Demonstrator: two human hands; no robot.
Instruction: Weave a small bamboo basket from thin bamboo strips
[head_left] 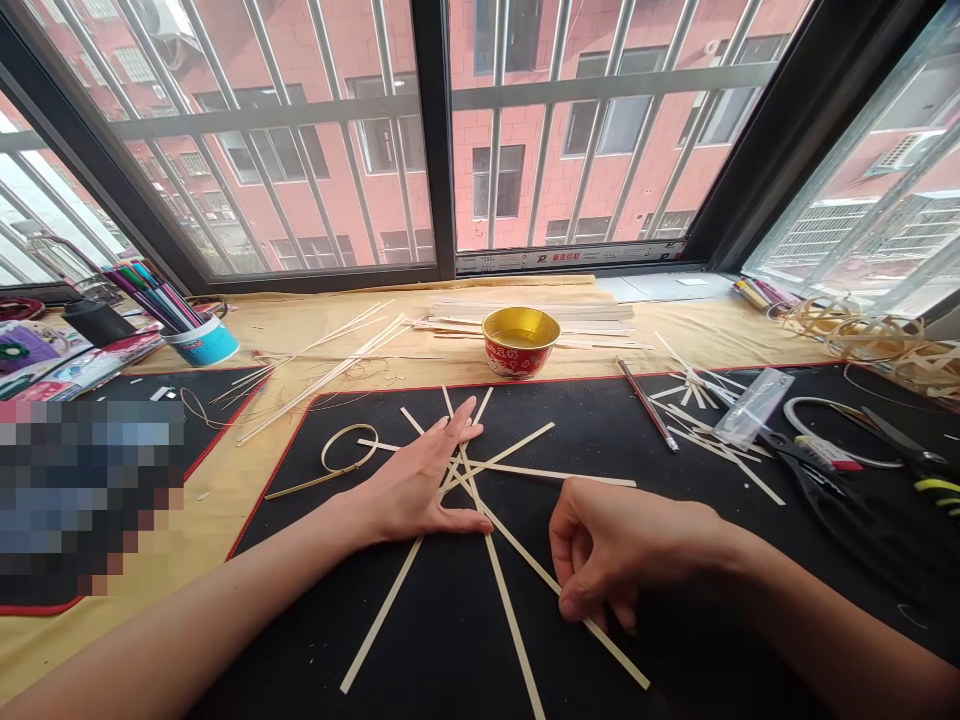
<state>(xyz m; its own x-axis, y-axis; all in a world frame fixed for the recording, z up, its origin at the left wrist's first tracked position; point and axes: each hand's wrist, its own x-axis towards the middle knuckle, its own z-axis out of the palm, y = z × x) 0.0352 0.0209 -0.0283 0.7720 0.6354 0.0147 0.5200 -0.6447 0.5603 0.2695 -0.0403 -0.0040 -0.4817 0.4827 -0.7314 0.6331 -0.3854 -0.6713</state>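
Several thin bamboo strips point(514, 628) lie crossed like a star on a black mat point(300, 640) with red edging. My left hand point(427, 480) rests on the crossing with its fingers spread, hiding part of it. Thumb and fingers of my right hand point(607, 550) pinch one strip point(525, 555) that slants toward the lower right. Left of the star, a small ring point(350, 449) of bent strip with a straight tail lies on the mat.
Behind stands a red and gold bowl point(521, 345) before stacked strips. A pencil point(649, 405), cut strips, a plastic packet point(754, 408), pliers point(817, 490) and scissors point(900, 440) lie right. A blue pen cup point(201, 340) stands left. A window point(442, 150) borders the back.
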